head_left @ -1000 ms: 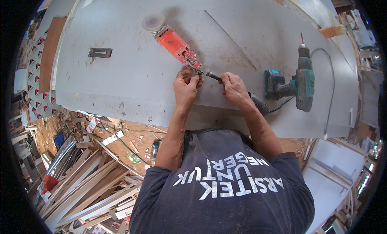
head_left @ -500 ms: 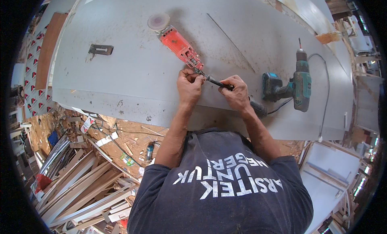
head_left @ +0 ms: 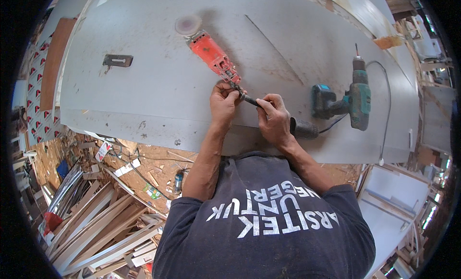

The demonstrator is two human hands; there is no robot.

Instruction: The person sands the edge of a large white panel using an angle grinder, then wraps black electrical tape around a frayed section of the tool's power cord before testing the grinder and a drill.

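Note:
A red angle grinder with a round disc lies on the grey board, its rear innards exposed. My left hand pinches at the bare rear end of the grinder, where small dark parts are half hidden by my fingers. My right hand is closed on a black cord sleeve that runs from the grinder's rear towards my right palm. Beside that hand lies a black ribbed cylindrical cover, with a cord leaving its far end.
A teal cordless drill stands at the right, near a grey cable. A thin rod and a slotted dark metal plate lie on the board. Wood offcuts pile up at lower left.
My right hand has moved left along the black sleeve, closer to my left hand. More of the black cover now shows. My left hand stays at the grinder's rear end.

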